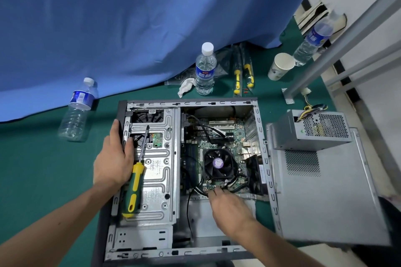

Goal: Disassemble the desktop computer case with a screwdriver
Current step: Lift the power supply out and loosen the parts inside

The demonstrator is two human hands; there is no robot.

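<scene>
The open computer case (260, 136) lies on its side on green cloth. Inside it are the motherboard (236, 136) and the black CPU fan (218, 163). My left hand (114, 158) grips the case's left wall, fingers outside and thumb inside. A green and yellow screwdriver (135, 184) lies on the metal drive cage (160, 180) beside that hand, its tip pointing away from me. My right hand (230, 208) reaches to the motherboard's near edge. Its fingertips pinch a small cable connector (210, 187) just below the fan.
The removed power supply (312, 130) sits on the detached side panel (325, 191) to the right. Three water bottles (205, 69) (78, 110) (312, 43), a paper cup (281, 66), a crumpled tissue (185, 86) and two more screwdrivers (237, 80) lie behind the case. A blue curtain (130, 28) hangs at the back.
</scene>
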